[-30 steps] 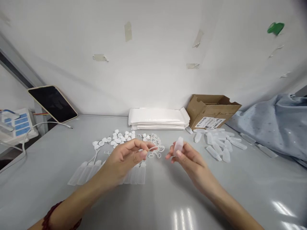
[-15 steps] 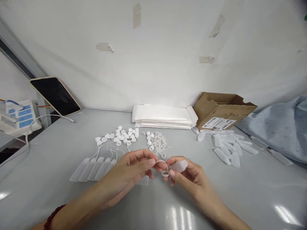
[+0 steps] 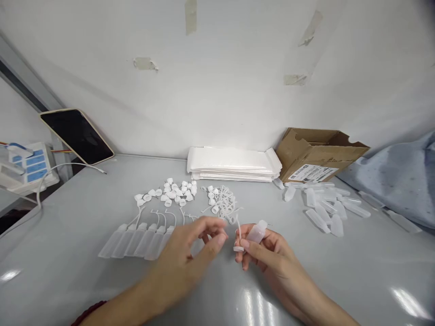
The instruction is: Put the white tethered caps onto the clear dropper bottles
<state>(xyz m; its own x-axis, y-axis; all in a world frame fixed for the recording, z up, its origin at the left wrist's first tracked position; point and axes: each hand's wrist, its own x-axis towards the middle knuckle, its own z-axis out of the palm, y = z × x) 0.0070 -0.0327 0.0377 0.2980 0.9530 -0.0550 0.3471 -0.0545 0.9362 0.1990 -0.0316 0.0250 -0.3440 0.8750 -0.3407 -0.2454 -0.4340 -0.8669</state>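
My right hand [image 3: 263, 251] grips a small translucent plastic bottle [image 3: 256, 232] with a thin white ring strap [image 3: 238, 240] hanging at its left. My left hand [image 3: 190, 256] hovers just left of it, fingers loosely curled and blurred, with nothing seen in them. A row of finished translucent bottles [image 3: 136, 240] lies on the grey table left of my hands. Beyond them sit a pile of white caps [image 3: 170, 192] and a tangle of white ring straps [image 3: 222, 201]. Loose bare bottles [image 3: 322, 206] lie to the right.
A stack of white bags [image 3: 234, 164] lies against the wall, with an open cardboard box [image 3: 316, 151] to its right. A blue cloth [image 3: 397, 179] covers the far right. A phone [image 3: 76, 136] leans at the left, beside a power strip [image 3: 25, 165] and cable.
My left hand has let go of the ring strap and drawn slightly away. The strap now hangs from the bottle in my right hand.
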